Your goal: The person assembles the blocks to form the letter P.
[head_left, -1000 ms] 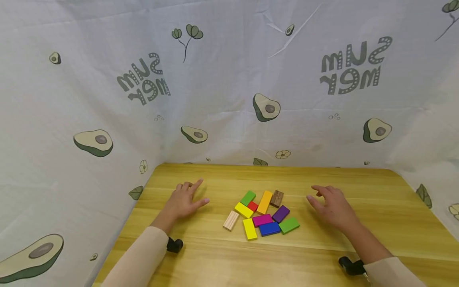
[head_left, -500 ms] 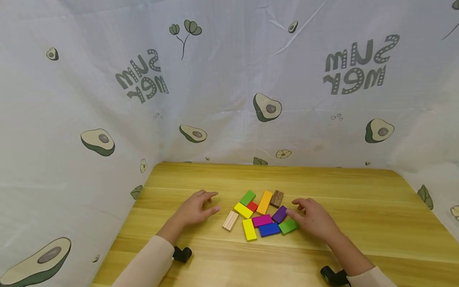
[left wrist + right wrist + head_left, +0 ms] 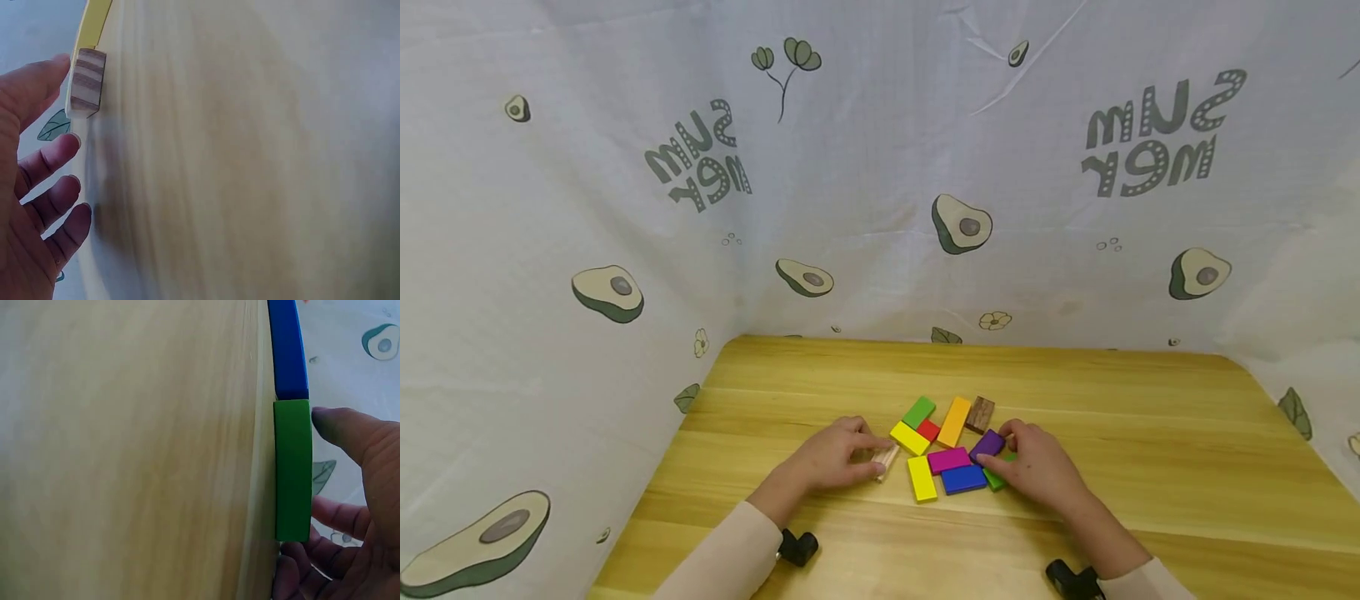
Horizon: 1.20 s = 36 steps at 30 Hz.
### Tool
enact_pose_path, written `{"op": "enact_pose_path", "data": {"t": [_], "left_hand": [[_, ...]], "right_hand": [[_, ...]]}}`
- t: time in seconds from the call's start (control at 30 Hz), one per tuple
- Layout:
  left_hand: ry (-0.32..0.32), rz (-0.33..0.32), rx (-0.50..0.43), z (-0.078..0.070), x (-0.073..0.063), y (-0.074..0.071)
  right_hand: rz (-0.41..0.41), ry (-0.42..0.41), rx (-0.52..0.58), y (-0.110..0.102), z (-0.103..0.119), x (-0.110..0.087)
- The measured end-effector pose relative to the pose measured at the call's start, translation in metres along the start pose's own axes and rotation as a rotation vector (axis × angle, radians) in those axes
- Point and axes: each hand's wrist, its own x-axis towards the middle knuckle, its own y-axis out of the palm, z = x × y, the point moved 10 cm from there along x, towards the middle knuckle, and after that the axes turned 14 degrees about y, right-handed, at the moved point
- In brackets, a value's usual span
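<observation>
My left hand (image 3: 838, 454) reaches over a pale striped wooden block (image 3: 886, 460), its thumb and index finger on either side of the block. In the left wrist view the fingers are apart and loosely bent beside the block (image 3: 87, 81). My right hand (image 3: 1037, 462) is over the right of the group, with its thumb and index finger at opposite ends of a purple block (image 3: 987, 447). The hand partly covers a green block (image 3: 995, 480). In the right wrist view this green block (image 3: 292, 469) stands in front of the spread thumb and fingers and hides the purple one.
Beside the hands lie yellow (image 3: 922, 479), magenta (image 3: 949, 461), blue (image 3: 964, 479), orange (image 3: 954, 422), red (image 3: 928, 430) and dark brown (image 3: 980, 414) blocks. A second yellow block (image 3: 910, 438) and a second green block (image 3: 919, 412) lie at the upper left. Behind the wooden table (image 3: 850, 542) hangs a printed cloth (image 3: 880, 167).
Both hands have moved inward: the left one to the right as far as the pale wooden block, the right one to the left onto the purple and green blocks. The blocks keep their places.
</observation>
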Motion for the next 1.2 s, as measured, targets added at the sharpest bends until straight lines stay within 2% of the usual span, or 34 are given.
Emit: {"op": "enact_pose_path", "data": {"t": [0.23,0.77,1.2], "left_hand": [[-0.008,0.001,0.025,0.003,-0.002,0.003],[-0.057,-0.052,0.081,0.019,-0.014,-0.004],[-0.109,-0.141,0.155,0.029,-0.010,-0.011]], "right_hand": [[0.010,0.016,0.008,0.003,-0.008,0.006],[0.014,-0.005,0.044,-0.002,-0.012,0.005],[0.048,0.020,0.088,0.001,-0.017,0.010]]}}
